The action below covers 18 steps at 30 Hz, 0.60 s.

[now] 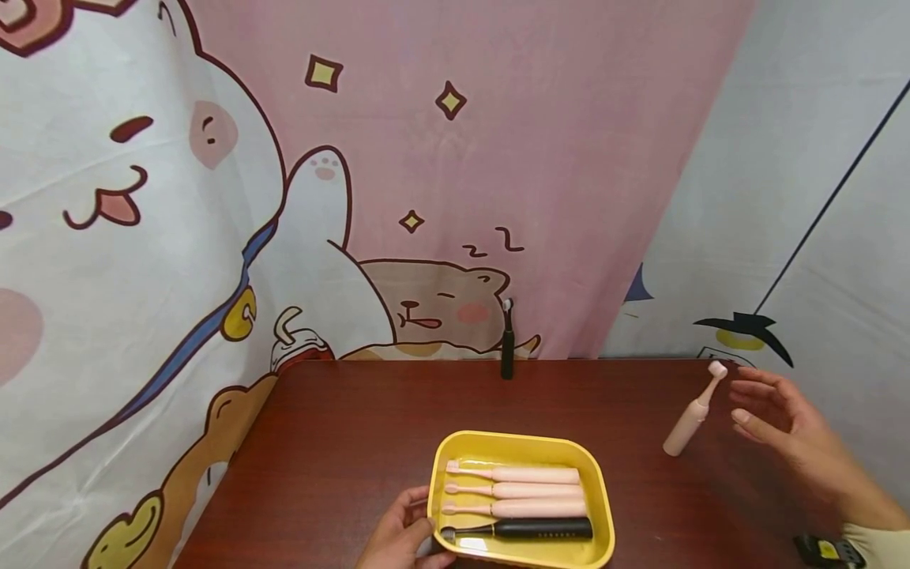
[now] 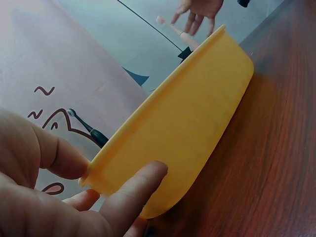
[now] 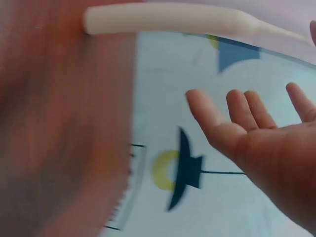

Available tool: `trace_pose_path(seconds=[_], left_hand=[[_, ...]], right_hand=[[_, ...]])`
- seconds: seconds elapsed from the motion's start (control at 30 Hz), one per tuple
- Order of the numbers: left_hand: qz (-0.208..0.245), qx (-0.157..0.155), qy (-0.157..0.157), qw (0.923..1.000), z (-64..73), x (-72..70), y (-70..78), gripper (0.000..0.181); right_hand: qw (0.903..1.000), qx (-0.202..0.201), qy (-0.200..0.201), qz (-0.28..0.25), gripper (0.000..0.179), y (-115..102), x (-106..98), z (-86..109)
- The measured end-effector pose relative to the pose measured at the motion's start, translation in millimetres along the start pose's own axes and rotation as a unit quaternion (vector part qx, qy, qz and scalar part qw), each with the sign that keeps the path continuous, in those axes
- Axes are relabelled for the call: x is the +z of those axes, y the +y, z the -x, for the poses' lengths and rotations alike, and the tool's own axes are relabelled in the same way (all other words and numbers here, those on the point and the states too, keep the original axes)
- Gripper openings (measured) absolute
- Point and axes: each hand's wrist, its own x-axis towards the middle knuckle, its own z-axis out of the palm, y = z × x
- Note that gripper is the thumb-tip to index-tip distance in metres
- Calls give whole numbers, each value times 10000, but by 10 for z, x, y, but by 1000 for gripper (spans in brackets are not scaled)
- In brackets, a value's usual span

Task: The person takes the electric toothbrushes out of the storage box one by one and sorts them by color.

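Near the front of the table, my left hand [image 1: 402,531] grips the left end of a yellow tray [image 1: 522,440]. Seen from the left wrist, one finger [image 2: 140,187] lies on the tray's outer wall while others are at the rim. Three pink electric toothbrushes [image 1: 536,491] lie side by side in the tray, with a black electric toothbrush [image 1: 543,528] along the front. To the right, a pink electric toothbrush [image 1: 686,427] stands on its base, bristles up. My right hand [image 1: 796,431] is just right of it, fingers spread and holding nothing; a gap shows between them.
A black electric toothbrush [image 1: 508,354] stands upright at the table's back edge. Behind the reddish-brown table [image 1: 341,442] hangs a cloth backdrop [image 1: 540,158] printed with cartoon animals, which also runs down the left side.
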Motion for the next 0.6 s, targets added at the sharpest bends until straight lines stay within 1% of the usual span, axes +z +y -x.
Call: trace_pose_path(seconds=[0.07,0.1,0.13,0.17,0.23,0.33,0.4,0.47,0.53,0.6], left_hand=[[-14,-26,12,10000,-6,-2,-2,60],[-25,-38,17,10000,-9,-2,-4,60],[-30,-41,16,10000,-11,-4,-4,60],[-30,-48,15,10000,-11,-5,-4,60],[-30,-32,-7,10000,-9,-8,-5,60],[23,-1,-64,10000,-3,-11,0,60],[50,4,-76,10000,0,-13,5,60],[76,-2,-82,9999,1,-15,8,60],[71,-31,-71,9999,-2,-16,9,60],[40,-38,-74,10000,-5,-18,0,60]], right_hand=[[9960,-148,414,776,71,-111,-24,9],[9911,-181,627,1157,74,-175,-33,16],[9869,-223,806,1380,75,-245,-45,23],[9845,-255,945,1454,76,-321,-53,33],[9796,-444,1217,1539,77,-477,-50,46],[9750,-695,1432,1549,78,-714,-6,57],[9735,-884,1420,1557,79,-845,64,61],[9756,-1038,1218,1505,79,-965,149,69],[9783,-1194,892,1441,79,-1071,248,81],[9815,-1356,493,1255,78,-1177,356,95]])
